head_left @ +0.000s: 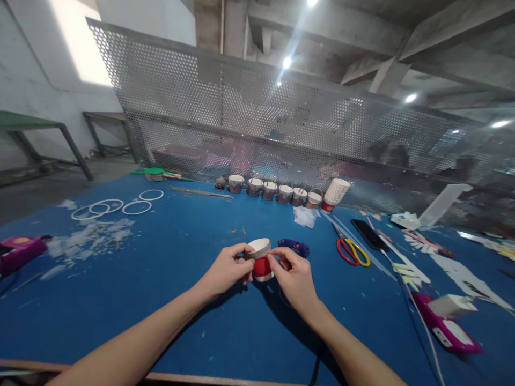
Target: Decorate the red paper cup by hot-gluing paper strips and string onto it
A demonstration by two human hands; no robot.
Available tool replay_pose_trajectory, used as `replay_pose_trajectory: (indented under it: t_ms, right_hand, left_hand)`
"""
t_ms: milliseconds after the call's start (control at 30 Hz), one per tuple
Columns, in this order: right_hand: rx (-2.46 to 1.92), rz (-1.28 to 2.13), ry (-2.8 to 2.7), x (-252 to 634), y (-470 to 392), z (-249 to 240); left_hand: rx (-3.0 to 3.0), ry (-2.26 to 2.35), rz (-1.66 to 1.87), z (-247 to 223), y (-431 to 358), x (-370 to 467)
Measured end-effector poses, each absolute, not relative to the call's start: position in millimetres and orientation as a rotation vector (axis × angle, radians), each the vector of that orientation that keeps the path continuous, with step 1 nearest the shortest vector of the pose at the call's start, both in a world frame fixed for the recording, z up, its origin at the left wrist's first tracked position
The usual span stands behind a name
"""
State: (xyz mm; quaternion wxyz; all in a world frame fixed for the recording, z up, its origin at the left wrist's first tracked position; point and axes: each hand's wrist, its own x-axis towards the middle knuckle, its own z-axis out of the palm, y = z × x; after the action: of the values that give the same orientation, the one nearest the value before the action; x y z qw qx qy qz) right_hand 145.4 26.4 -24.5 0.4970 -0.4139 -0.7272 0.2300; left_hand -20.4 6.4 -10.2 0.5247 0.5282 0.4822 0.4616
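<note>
A small paper cup [263, 267], red below with a grey band round its white-lined top, is held up over the blue table between both hands. My left hand [231, 268] pinches the cup's left side near the grey band. On the cup's right side, the fingers of my right hand [293, 271] are closed at the lower edge of the band. Just behind my right hand lies a dark blue tool [294, 247], partly hidden by the fingers.
Along the back of the blue table [181, 321] stand several grey-coated cups [270, 190] and a stack of cups [337, 192]. Scissors [353, 252], a phone [369, 234] and a magenta power strip [446, 324] lie right. White rings [137, 207] and scraps lie left.
</note>
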Motion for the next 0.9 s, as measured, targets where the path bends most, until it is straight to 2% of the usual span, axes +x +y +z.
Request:
replay_pose_trajectory:
  t_ms: [900]
  right_hand:
    - [-1.123,0.675,-1.726,141.2,22.9,-26.0]
  left_hand:
    - [1.488,1.209,1.136,-8.0,4.6,-22.6]
